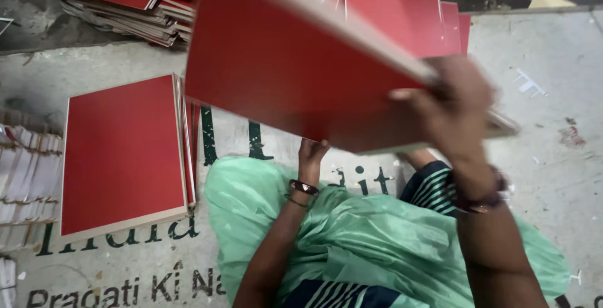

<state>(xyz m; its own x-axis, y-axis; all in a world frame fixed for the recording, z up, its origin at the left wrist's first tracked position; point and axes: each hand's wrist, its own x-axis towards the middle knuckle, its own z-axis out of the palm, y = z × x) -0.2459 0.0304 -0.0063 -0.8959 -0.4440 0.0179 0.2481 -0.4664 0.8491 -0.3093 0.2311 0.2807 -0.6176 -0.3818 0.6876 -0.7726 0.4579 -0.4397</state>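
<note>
Red board [276, 63] tilted up, R hand [455, 110] clamped on its corner, L hand [311, 154] under it, grip unclear. Left of it: flat red stack [122, 154]; behind: more red boards [408, 13].

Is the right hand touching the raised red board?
Touching. The head view shows the right hand clamped around the edge of the red board, thumb pressed on its face.
</note>
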